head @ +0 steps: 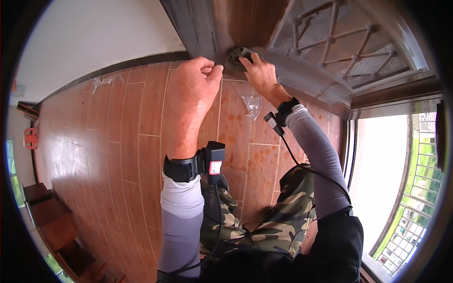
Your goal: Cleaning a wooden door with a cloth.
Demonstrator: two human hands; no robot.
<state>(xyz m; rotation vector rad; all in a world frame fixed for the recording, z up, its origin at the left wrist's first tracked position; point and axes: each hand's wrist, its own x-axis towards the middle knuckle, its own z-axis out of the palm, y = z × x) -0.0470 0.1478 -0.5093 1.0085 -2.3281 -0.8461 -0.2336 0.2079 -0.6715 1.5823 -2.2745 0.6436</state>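
My right hand (pixel 260 72) presses a dark grey cloth (pixel 240 56) against the lower part of a brown door or frame panel (pixel 256 21). My left hand (pixel 198 83) is raised in front of the grey edge post (pixel 198 28), fingers curled and thumb near the fingertips; whether something thin is between them cannot be told. Right of the cloth, the panel carries a raised lattice (pixel 329 39) with a wet-looking, streaked surface. Each wrist wears a black strap with a small cabled device.
Brown tiled floor (pixel 148 116) bears wet spots and clear plastic scraps (pixel 253 106). A red plastic stool (pixel 30 138) and wooden furniture (pixel 53 219) stand far left. To the right is a bright opening with a railing (pixel 421 187) beyond.
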